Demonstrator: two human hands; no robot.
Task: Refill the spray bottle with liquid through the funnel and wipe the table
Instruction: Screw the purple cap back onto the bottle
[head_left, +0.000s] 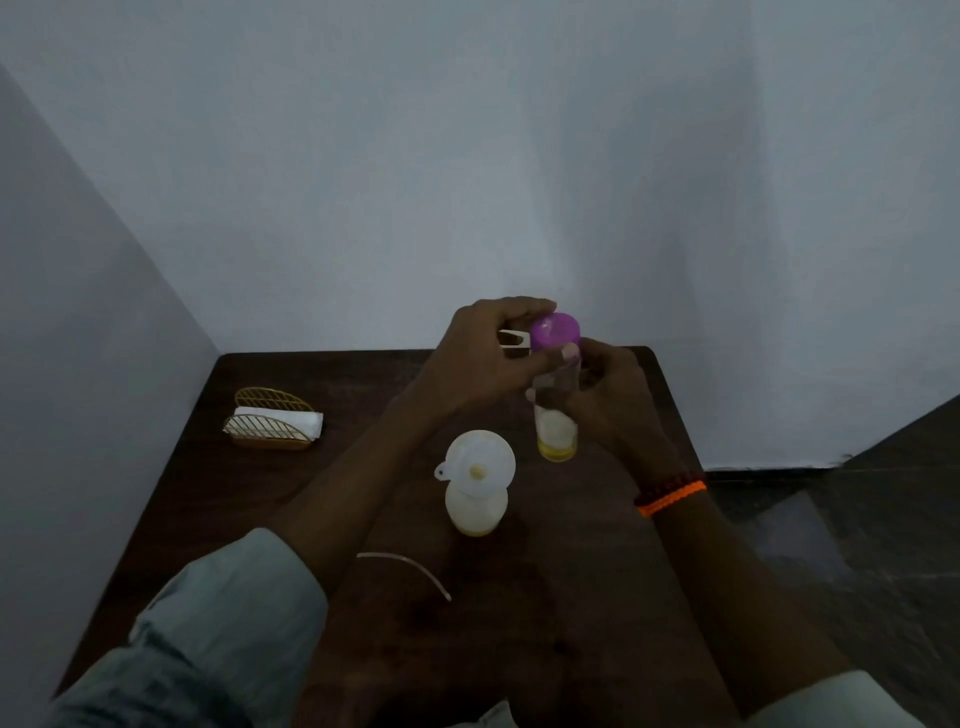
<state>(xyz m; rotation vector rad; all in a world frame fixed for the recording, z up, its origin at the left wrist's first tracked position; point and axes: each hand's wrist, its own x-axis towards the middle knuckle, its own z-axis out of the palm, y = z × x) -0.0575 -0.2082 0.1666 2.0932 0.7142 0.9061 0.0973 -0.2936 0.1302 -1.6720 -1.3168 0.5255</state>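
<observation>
Purple cap (555, 331) gripped by left hand (475, 358); right hand (615, 395) holds clear bottle (556, 415).

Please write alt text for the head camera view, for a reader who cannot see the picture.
Both hands hold a clear bottle with a purple cap above a dark table: the left hand grips the top, the right hand the body. Nearer, a white funnel sits in a bottle; a thin tube and a gold napkin holder lie nearby.
</observation>
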